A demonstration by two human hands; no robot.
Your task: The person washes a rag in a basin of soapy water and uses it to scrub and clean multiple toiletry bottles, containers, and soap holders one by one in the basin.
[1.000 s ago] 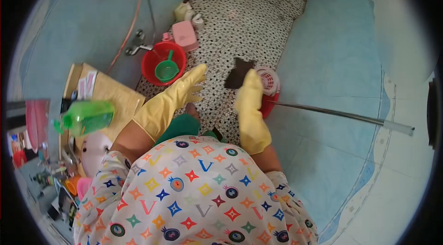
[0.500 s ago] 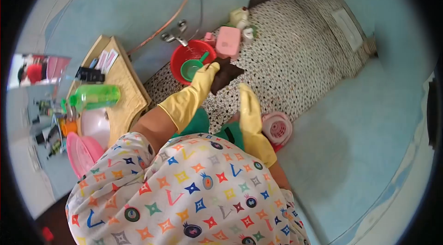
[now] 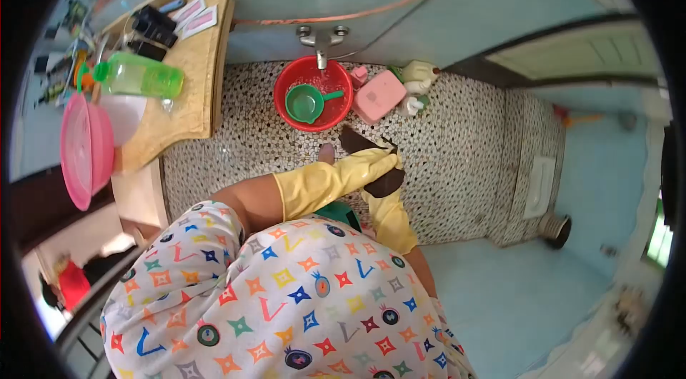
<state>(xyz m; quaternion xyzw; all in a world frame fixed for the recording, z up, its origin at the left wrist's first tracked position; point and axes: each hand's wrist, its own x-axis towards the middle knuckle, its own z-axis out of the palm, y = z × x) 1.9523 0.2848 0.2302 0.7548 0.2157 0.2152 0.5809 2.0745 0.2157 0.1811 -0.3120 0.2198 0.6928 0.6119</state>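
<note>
Both hands wear yellow rubber gloves. My left hand (image 3: 364, 167) reaches across in front of me, its fingers closed on a dark brown cloth (image 3: 386, 183). Just below it, my right hand (image 3: 386, 209) is at the cloth's lower edge, its fingers mostly hidden behind the cloth and the left glove. One part of the cloth sticks out above the left glove and another hangs below it. A red basin (image 3: 284, 109) with water stands beyond my hands under a tap (image 3: 323, 43). A green dipper (image 3: 305, 103) floats or rests in the basin.
A pink container (image 3: 380, 97) and several bottles (image 3: 419, 73) stand right of the basin on the speckled floor (image 3: 457, 150). At the left is a counter (image 3: 196, 65) with a green bottle (image 3: 146, 77) and a pink basin (image 3: 86, 150). A door (image 3: 572, 54) is at the upper right.
The view has turned towards the tap and door. The cloth has come up between my hands, which have moved together. The pink mop bucket has left the view.
</note>
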